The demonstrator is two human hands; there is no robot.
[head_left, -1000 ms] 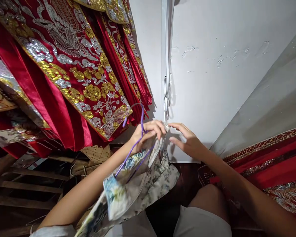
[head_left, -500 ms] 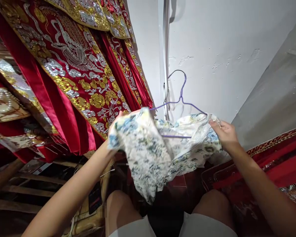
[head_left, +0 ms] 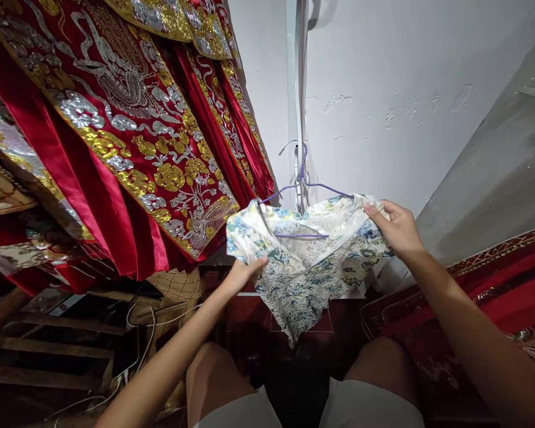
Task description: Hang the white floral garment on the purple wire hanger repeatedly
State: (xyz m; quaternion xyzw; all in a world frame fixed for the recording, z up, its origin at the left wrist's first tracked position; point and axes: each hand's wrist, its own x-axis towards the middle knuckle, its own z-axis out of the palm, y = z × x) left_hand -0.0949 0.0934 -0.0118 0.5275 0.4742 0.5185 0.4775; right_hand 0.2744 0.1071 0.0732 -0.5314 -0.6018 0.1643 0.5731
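Observation:
A white garment with a blue-green floral print [head_left: 310, 261] hangs on a purple wire hanger [head_left: 304, 181] in front of the white wall. The hanger's hook sits by a metal hook on a vertical wall strip [head_left: 298, 145]. My left hand [head_left: 243, 274] pinches the garment's lower left edge, fingers closed on the cloth. My right hand [head_left: 395, 229] grips the garment's right shoulder, fingers closed on the fabric.
Red robes with gold and silver embroidery [head_left: 129, 137] hang close on the left. More red embroidered cloth [head_left: 494, 297] lies at the right under a grey sloped panel [head_left: 503, 172]. Wooden slats [head_left: 40, 351], cables and a woven object lie low at the left. My knees show below.
The bunched garment was spread out on the hanger and lifted toward the wall. The hanger's hook has since dropped to the wall hook, and my left hand moved down to the lower left edge.

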